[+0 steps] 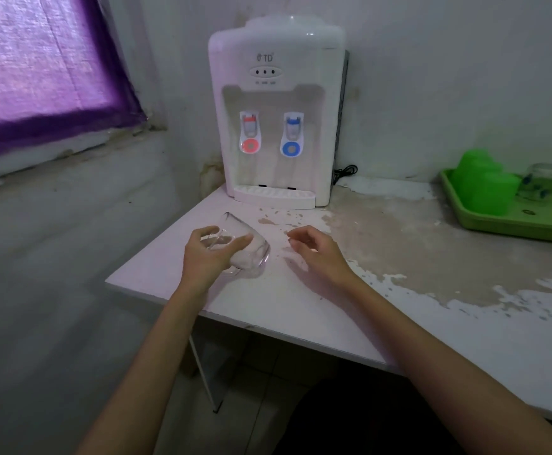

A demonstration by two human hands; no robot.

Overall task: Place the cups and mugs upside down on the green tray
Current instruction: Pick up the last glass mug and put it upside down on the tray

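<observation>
A: While the left hand (207, 254) wraps around the clear glass mug (245, 247), how does the mug sit?

B: It is tilted, its mouth pointing up and away from the wrist, its thick base low on the thumb side. The fingers (240, 241) curl over the wall, so the hand is grasping it. I cannot tell whether the base touches the white table (301, 310) or hangs just above it.

A: And the right hand (314, 251)?

B: Just beside the held mug, on its base side, and apart from it. The fingers are loosely curled and hold nothing.

A: What lies beyond the grasp?

B: Straight past the mug's mouth stands a white water dispenser (276, 110), against the wall. Well apart from the grasp, far beyond the right hand, the green tray (514, 221) sits at the table's back edge. On it are green cups (479, 185), upside down, and behind them a clear glass (538, 182), which is too blurred to tell which way up.

A: The tabletop?

B: Its coating is peeled between the right hand and the tray.
</observation>
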